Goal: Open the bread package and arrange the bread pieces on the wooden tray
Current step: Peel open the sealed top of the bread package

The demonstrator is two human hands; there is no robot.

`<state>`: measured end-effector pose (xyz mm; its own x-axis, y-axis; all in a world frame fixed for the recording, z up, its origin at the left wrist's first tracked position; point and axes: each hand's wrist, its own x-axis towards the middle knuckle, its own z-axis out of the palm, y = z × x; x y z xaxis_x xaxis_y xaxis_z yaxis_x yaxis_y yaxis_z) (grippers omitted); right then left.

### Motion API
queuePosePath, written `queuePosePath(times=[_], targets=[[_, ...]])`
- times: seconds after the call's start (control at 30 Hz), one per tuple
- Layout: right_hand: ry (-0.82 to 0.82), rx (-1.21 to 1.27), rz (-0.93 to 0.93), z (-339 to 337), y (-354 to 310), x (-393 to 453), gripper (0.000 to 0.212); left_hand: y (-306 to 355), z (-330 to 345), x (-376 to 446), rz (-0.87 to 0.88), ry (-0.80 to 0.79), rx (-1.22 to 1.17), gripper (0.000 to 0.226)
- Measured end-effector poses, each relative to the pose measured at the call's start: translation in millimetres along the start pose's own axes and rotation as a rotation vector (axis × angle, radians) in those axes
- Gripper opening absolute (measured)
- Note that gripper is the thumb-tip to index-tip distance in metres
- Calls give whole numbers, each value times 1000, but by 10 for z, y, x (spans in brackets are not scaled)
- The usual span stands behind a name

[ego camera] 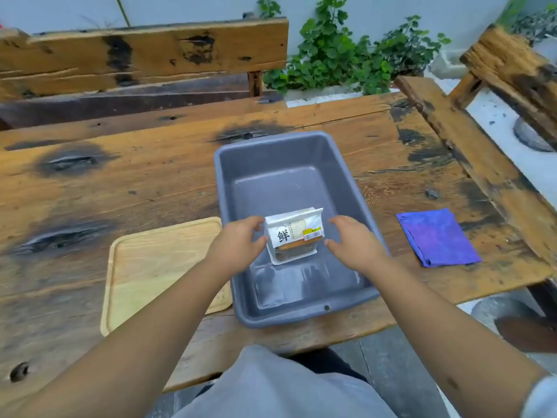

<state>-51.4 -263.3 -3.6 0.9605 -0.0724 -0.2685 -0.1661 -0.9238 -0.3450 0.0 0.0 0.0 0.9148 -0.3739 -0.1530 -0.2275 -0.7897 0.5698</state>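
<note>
Open left hand [241, 242] and open right hand [351, 245] flank a sealed white bread package [294, 236] inside the grey plastic tub [346, 164]. A loose pinch could drop it; the pale wooden tray [156, 267], left of the tub, waits bare.

Bare forearms, a pale grey sleeve [542, 396] at the right elbow, grey garment [271, 387] below.

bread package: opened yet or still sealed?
Still sealed, as far as the view shows: the bread package stands in the grey bin with its top seam flat and closed. Left hand and right hand flank it; wooden tray bare.
</note>
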Motion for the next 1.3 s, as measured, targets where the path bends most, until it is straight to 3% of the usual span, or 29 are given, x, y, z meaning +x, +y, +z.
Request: queuePosePath(times=[0.27, 0.47, 0.63, 0.8, 1.0, 1.3], targets=[[-36, 119, -98, -145, 400, 727, 36, 230, 410, 393, -181, 18, -28, 46], [-138, 244, -198, -104, 386, 1096, 24, 242, 433, 501, -347, 46, 87, 29], [-294, 674, 100, -50, 344, 1183, 12, 228, 453, 548, -512, 57, -170, 28], [-404, 931, 354, -58, 346, 1195, 10, 156, 503, 598, -731, 108, -687, 21], [-536, 869, 349, -81, 330, 1258, 3, 46, 498, 608, -772, 52, -796, 14], [-479, 297, -61, -86, 328, 1234, 11, -59, 494, 575, -639, -43, -680, 27]])
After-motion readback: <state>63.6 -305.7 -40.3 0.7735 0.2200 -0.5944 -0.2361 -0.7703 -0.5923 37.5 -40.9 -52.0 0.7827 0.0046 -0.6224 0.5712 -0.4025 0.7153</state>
